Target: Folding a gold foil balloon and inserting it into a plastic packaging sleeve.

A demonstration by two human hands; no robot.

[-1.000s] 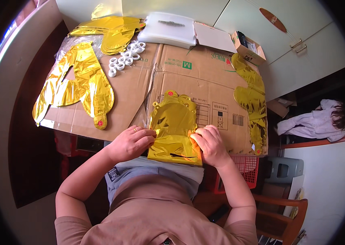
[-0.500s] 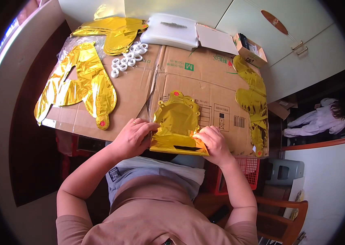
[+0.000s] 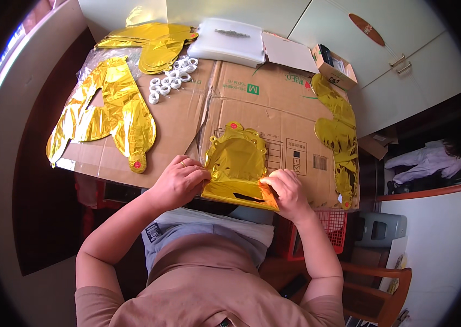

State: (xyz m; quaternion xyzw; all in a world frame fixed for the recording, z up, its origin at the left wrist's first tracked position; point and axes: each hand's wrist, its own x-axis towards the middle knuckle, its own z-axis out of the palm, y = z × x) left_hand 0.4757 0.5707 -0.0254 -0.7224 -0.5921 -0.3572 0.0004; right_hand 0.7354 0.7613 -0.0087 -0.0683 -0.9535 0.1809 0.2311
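A gold foil balloon (image 3: 236, 161), flat and partly folded, lies at the near edge of the cardboard sheet (image 3: 178, 128). Its near part is folded into a creased band with a dark reflection. On the band's left end, my left hand (image 3: 183, 181) is closed in a pinch. My right hand (image 3: 286, 189) pinches the right end, where the foil is crumpled and shows orange. A rounded part with small tabs and a red dot points away from me. Left of my hands lies a flat gold foil letter-A balloon (image 3: 116, 125).
White ribbon rolls (image 3: 173, 82) and a gold foil stack (image 3: 159, 49) sit at the far left, beside clear plastic sleeves (image 3: 225, 46). Another gold balloon (image 3: 337, 131) lines the right edge, near a small box (image 3: 334, 68). A red basket (image 3: 328, 229) stands below.
Both hands keep their pinch and have shifted only slightly. The near foil band has tilted and looks narrower. At the far right, a person in pale clothes has moved their legs.
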